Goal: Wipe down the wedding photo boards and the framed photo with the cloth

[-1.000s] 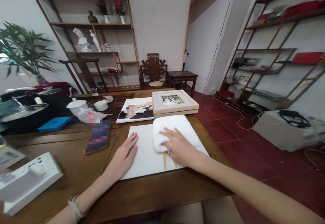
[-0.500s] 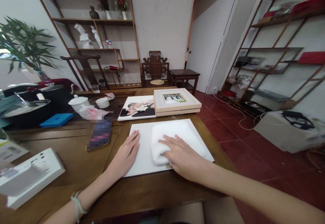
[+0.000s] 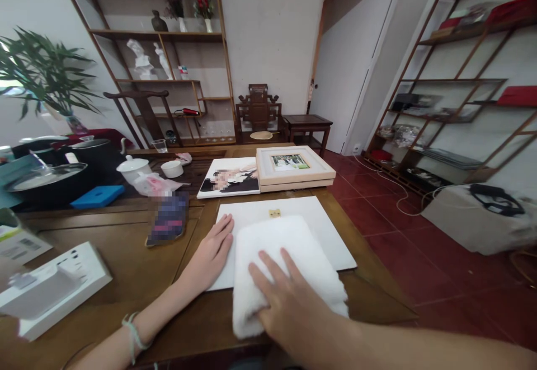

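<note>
A white board (image 3: 331, 235) lies flat near the front edge of the wooden table, with a small gold-coloured metal fitting (image 3: 274, 212) near its far edge. My left hand (image 3: 215, 255) lies flat along the board's left side, fingers stretched out. Under my right hand (image 3: 289, 308) is a folded white towel (image 3: 272, 238), covering the near middle of the board and hanging over its front edge. The fingers of that hand press on the towel's top, and the thumb sits at its left fold.
Behind the board are a photo print (image 3: 229, 178) and a stack of pale frames (image 3: 296, 168). A blurred phone-like item (image 3: 168, 221), a blue block (image 3: 97, 196), a white teapot (image 3: 133, 167) and a white box (image 3: 67, 291) occupy the left side.
My right hand has drawn the towel toward me, from the board's middle to past its near edge. This uncovers the metal fitting. My left hand stays in place.
</note>
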A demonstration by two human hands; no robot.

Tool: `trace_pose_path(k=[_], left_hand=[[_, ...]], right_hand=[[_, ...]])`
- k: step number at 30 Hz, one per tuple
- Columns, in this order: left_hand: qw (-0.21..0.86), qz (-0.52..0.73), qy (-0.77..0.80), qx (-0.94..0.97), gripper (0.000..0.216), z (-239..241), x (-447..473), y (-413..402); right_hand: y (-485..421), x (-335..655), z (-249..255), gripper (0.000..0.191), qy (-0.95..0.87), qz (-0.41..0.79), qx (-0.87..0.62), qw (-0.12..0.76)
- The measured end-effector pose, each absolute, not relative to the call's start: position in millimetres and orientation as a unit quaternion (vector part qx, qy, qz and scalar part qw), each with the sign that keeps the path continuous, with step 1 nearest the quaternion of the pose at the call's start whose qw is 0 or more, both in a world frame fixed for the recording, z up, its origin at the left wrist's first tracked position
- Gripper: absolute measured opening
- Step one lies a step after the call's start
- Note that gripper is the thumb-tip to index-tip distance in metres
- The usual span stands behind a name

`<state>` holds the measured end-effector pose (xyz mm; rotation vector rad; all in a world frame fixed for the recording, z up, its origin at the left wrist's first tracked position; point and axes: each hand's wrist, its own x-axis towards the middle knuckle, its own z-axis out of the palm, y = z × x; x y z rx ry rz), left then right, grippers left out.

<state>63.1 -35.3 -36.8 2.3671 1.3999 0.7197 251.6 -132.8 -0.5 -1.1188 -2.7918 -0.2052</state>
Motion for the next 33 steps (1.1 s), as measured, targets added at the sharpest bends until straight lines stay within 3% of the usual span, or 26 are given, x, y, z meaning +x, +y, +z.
trace_pose_path(k=[7,15,23,27,33], left_hand=[[0.151,0.258,0.49,0.819,0.052,-37.9,62.6,-34.5],[0.16,0.258,0.486,0.82,0.048,-35.3,62.7,-35.1],[0.165,0.265,0.465,0.828,0.044,-36.5,60.0,-34.6],[0.163,0.259,0.478,0.824,0.048,-36.8,61.0,-34.7],[0.15,0.26,0.483,0.822,0.049,-36.4,62.1,-35.3]], right_hand=[[-124.1,251.7,7.3,0.02,-0.923,-0.039,-0.378,0.062],[-43.5,242.8,3.3,0.031,-0.886,-0.057,-0.454,0.076],[-117.2,241.9,-0.7,0.021,-0.927,-0.087,-0.356,0.08],[-151.6,244.8,-1.3,0.026,-0.938,-0.052,-0.335,0.074],[-112.2,257.9,4.1,0.021,-0.912,-0.042,-0.399,0.088]])
